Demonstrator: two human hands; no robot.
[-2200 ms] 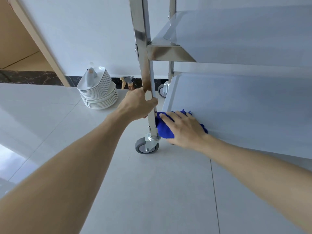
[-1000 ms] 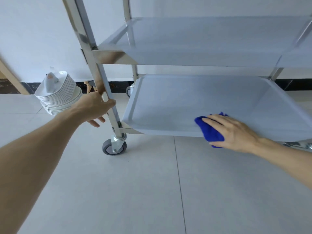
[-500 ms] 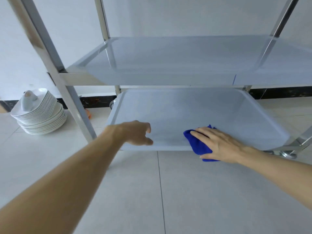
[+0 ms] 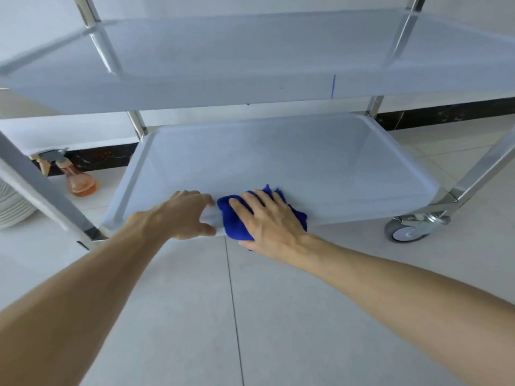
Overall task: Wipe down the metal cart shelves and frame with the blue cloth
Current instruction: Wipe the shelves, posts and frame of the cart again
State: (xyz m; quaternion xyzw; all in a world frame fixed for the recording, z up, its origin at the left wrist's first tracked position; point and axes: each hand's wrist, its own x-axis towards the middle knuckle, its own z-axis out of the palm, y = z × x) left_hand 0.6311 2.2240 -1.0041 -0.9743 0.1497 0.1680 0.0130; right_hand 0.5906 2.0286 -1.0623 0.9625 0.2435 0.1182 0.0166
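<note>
My left hand (image 4: 178, 215) is off the cart's front left post (image 4: 41, 188) now and has come across to the front lip of the bottom shelf (image 4: 278, 157), where it sits just beside the blue cloth (image 4: 231, 218). Its fingers curl over the lip with the thumb below, so it grips the edge of the shelf and steadies the cart from there instead of from the post. My right hand (image 4: 267, 221) lies flat on the cloth with straight, spread fingers pressing it down onto the same front edge, part of the cloth hanging over the lip. The cloth has travelled along this edge from the left corner, out toward the middle, and back a little, so it now sits left of centre.

I judge that the front rim is nearly covered and the shelf's inner surface comes next. The middle shelf (image 4: 250, 59) above shows no cloth on it. An orange spray bottle (image 4: 79, 181) stands on the floor behind the post, near a stack of plates (image 4: 12, 204).
</note>
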